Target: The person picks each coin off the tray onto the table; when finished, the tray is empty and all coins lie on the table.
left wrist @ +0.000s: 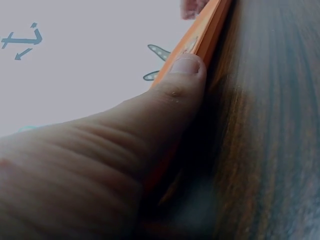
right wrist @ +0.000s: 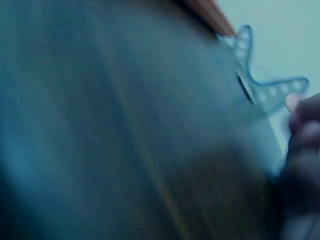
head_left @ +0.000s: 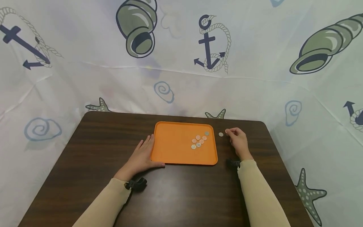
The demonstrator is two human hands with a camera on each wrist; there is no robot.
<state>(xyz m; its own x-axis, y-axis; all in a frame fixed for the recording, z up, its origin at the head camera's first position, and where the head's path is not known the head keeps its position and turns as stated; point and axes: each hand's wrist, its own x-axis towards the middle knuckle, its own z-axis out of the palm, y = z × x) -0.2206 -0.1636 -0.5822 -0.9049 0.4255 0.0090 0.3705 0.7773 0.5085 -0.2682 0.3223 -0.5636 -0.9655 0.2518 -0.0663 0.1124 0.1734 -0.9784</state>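
An orange tray [head_left: 173, 145] lies on the dark table with several small round coins [head_left: 198, 137] on its right part. My left hand [head_left: 143, 156] rests against the tray's left edge, fingers extended, thumb [left wrist: 185, 75] along the near rim. Right of the tray, my right hand [head_left: 239, 142] pinches a coin [right wrist: 292, 102] between thumb and fingertips, just above the table. One more coin [head_left: 221, 134] lies on the table between the tray and that hand; the right wrist view shows it edge-on and blurred.
The brown wooden table [head_left: 181, 195] spreads around the tray. Behind it hangs a white cloth [head_left: 187, 91] printed with anchors, shells and starfish. Each wrist wears a dark strapped device, the left one [head_left: 137, 184] near the table's middle.
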